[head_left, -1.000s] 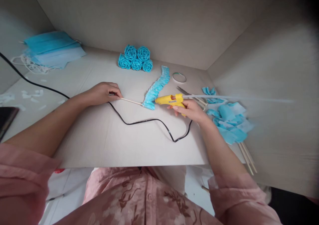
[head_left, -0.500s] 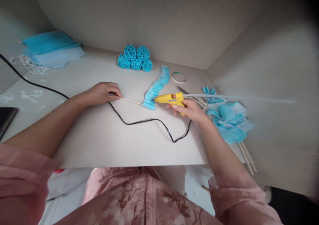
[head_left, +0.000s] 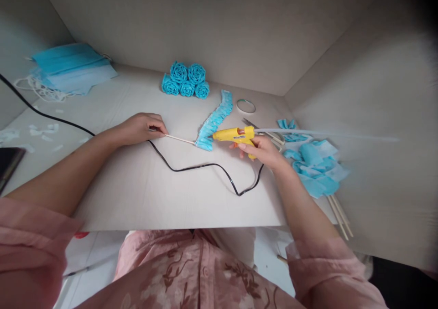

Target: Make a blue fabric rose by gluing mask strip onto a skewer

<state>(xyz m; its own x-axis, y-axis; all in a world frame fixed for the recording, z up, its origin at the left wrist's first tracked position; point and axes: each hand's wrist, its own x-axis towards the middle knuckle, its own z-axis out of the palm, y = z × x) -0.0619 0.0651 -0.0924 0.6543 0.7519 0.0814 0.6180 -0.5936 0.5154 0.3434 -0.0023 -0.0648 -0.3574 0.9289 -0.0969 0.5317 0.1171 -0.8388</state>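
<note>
Right hand (head_left: 265, 150) grips a glue gun (head_left: 227, 135), partly hiding scissors (head_left: 273, 136); left hand (head_left: 145, 127) pinches a stick (head_left: 179, 139), well inside the table's edge (head_left: 188, 229).

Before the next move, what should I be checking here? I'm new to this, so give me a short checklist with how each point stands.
1. Left grip holds the thin stick: ok, pinched at the fingertips.
2. Stick reaches the ruffled blue strip: ok, its far end is at the strip's near end.
3. Right grip holds the yellow glue gun: ok, aimed toward the strip.
4. Glue stick loaded: ok, it juts from the gun's back.
5. Nozzle touching the strip: cannot tell.
6. Black cord clear of both arms: not ok, it runs beneath the left one.
</note>
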